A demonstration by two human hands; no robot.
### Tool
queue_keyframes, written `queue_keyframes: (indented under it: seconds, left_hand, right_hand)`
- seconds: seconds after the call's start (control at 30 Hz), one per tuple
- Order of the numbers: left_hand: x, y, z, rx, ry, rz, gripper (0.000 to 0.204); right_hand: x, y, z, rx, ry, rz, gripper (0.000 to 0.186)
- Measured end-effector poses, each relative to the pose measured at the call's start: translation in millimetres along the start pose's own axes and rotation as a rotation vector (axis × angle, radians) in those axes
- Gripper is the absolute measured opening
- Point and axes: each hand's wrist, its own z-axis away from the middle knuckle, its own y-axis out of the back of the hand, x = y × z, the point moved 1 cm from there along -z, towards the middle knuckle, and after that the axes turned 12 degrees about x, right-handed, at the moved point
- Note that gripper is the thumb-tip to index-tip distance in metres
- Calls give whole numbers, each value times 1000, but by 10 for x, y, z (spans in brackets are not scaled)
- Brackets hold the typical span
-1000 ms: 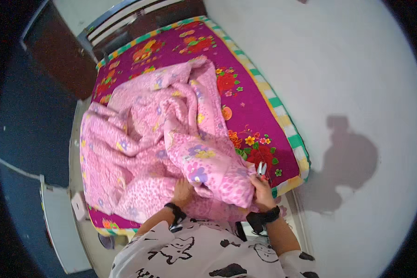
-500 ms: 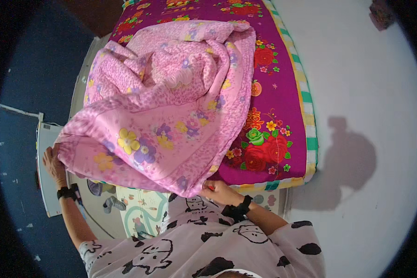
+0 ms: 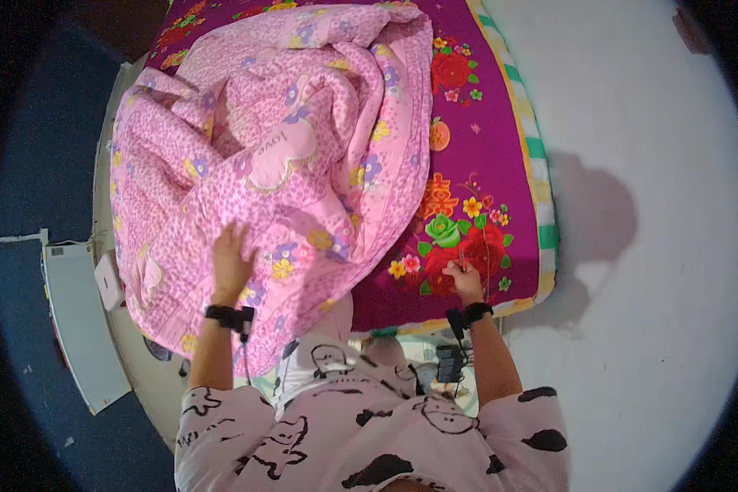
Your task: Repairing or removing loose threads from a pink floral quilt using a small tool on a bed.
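A pink quilt (image 3: 197,164) with purple and yellow flowers lies bunched over the left and middle of the bed. My left hand (image 3: 233,261) is over its near part, fingers apart and holding nothing; whether it touches the cloth is hard to tell. To the right, my right hand (image 3: 467,283) is over the purple sheet (image 3: 385,303) with red roses, off the quilt. Its fingers are curled together, and a small thin thing seems to show at their tips, too small to name. The quilt's near edge hangs down over the bed's front.
A checked green, white and yellow border (image 3: 544,213) runs along the bed's right edge, beside a pale wall (image 3: 648,123). To the left stand a white board-like panel (image 3: 86,328) and a small pale pink stool (image 3: 109,280), near a dark blue surface (image 3: 41,164).
Both hands have let go of the quilt's near edge, which has dropped down. My left hand has moved right over the quilt, my right hand right and farther up over the sheet.
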Motion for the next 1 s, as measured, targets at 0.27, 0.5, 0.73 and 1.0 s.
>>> queue_keyframes:
  seconds: [0.27, 0.5, 0.73, 1.0]
  left_hand:
    - [115, -370, -946, -78, 60, -76, 92]
    - [-92, -956, -1446, -218, 343, 211, 82]
    - [-335, -448, -488, -331, 98, 502, 41]
    - [-1074, 370, 1096, -461, 736, 436, 40]
  right_hand:
    - [-919, -658, -547, -5, -47, 13, 42]
    - [-1047, -1142, -1285, 149, -75, 254, 50]
    - [-1550, -1432, -1689, 161, 182, -14, 34]
    - [-3190, -2027, -2143, 39, 558, -109, 33]
